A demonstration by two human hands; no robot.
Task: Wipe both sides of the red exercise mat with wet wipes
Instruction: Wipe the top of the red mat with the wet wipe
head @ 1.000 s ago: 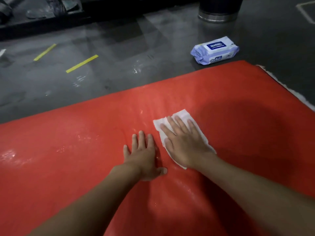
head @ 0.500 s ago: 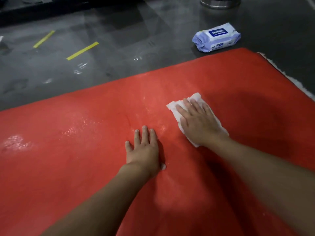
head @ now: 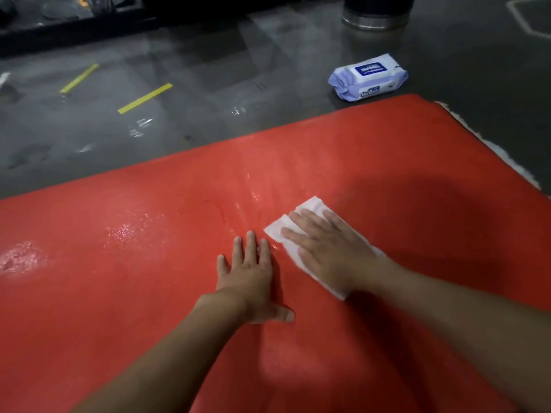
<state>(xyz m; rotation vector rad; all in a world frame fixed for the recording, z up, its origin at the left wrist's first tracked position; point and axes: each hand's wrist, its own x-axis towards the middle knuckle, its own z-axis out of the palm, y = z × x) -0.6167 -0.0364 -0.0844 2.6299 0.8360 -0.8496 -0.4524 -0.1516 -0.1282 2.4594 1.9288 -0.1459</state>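
The red exercise mat (head: 402, 162) lies flat on the floor and fills most of the view, with wet shiny streaks on its left and middle. My right hand (head: 325, 248) presses flat, fingers spread, on a white wet wipe (head: 310, 208) on the mat's middle. My left hand (head: 249, 278) rests palm down on the mat just left of the wipe, fingers apart, holding nothing. A white and lilac pack of wet wipes (head: 368, 77) lies on the floor beyond the mat's far right corner.
The floor (head: 208, 84) is dark, glossy grey with two yellow tape strips (head: 145, 98) at the far left. A dark round metal-rimmed base (head: 375, 19) stands behind the pack. A white fringe (head: 492, 147) shows along the mat's right edge.
My right hand slid the wipe away to the right, then back toward me beside my left hand. The left hand stayed flat on the mat. The camera tilted down, then up.
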